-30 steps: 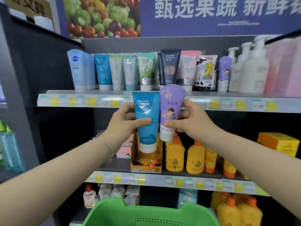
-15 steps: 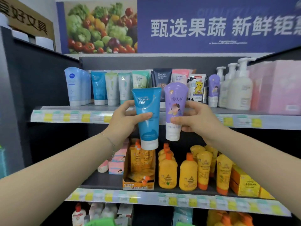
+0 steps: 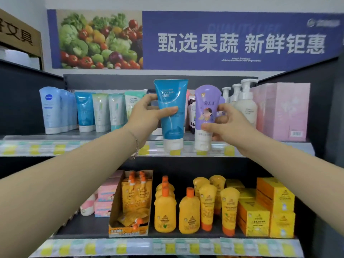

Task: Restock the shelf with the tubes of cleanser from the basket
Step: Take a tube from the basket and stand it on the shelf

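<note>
As they rose, blue tube (image 3: 173, 127) and purple tube (image 3: 205, 107) seemingly reached shelf (image 3: 83, 145).

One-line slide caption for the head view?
Left hand holds a blue cleanser tube, right hand a purple tube, both cap-down at the top shelf edge.

The blue tube (image 3: 172, 108) covers the tubes standing behind it on the shelf (image 3: 28, 136); their kind I cannot tell. The purple tube (image 3: 205, 112) hides most of a cow-patterned pack (image 3: 191, 116). The price labels (image 3: 59, 148) are blurred and unreadable. The small print (image 3: 241, 59) on the banner (image 3: 279, 21) is too small to read. The left edge cuts the brown sign (image 3: 18, 36).
</note>
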A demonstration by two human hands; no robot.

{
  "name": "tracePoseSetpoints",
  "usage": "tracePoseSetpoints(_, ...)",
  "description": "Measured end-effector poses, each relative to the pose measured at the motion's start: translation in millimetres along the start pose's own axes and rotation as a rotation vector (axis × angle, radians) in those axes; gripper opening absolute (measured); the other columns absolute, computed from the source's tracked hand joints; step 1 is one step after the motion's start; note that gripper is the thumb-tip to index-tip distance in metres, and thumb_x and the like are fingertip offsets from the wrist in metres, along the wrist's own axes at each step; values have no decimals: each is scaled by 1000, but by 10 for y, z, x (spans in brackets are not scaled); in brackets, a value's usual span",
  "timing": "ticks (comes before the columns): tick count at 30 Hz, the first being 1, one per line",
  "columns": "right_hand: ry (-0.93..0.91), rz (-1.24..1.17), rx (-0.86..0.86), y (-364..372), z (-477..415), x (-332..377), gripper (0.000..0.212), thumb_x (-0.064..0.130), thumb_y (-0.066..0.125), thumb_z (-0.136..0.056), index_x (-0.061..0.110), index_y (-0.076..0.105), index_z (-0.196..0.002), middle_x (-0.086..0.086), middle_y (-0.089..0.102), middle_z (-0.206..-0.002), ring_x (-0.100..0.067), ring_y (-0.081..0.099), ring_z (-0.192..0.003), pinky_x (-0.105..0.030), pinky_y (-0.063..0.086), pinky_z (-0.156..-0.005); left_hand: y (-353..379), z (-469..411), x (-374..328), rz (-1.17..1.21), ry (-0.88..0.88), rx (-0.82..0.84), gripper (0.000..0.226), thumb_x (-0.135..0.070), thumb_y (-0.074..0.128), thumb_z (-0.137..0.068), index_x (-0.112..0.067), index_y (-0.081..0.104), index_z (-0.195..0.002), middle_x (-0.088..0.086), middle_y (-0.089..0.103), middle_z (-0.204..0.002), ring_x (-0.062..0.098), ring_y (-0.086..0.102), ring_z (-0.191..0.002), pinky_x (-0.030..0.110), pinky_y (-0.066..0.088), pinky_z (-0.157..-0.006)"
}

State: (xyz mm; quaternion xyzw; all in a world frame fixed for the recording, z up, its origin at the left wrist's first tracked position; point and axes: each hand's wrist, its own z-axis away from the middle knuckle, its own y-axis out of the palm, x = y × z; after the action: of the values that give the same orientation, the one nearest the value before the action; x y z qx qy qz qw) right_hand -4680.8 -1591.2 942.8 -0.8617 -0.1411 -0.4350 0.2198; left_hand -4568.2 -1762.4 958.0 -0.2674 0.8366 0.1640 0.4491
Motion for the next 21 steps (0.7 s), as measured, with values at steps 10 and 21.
tracePoseSetpoints(10, 2, 115, -76, -392, -426, -114, 36, 9, 72, -83, 24, 47, -104, -10, 67, -106, -25, 69, -89, -47, 58, -82, 379, -369, -35, -53, -2, -20, 49, -17, 80, -76, -19, 55, -118, 2, 70, -109, 16, 70, -86, 19, 52, -56)
tracePoseSetpoints(21, 47, 369, -153, -595, -888, -427, 33, 15, 64, -88, 13, 46, -116, -7, 58, -102, -23, 57, -87, -31, 44, -65, 585, -648, 125, -72, -8, -41, 44, -16, 78, -79, -21, 55, -116, -1, 69, -101, 16, 70, -90, 24, 58, -68)
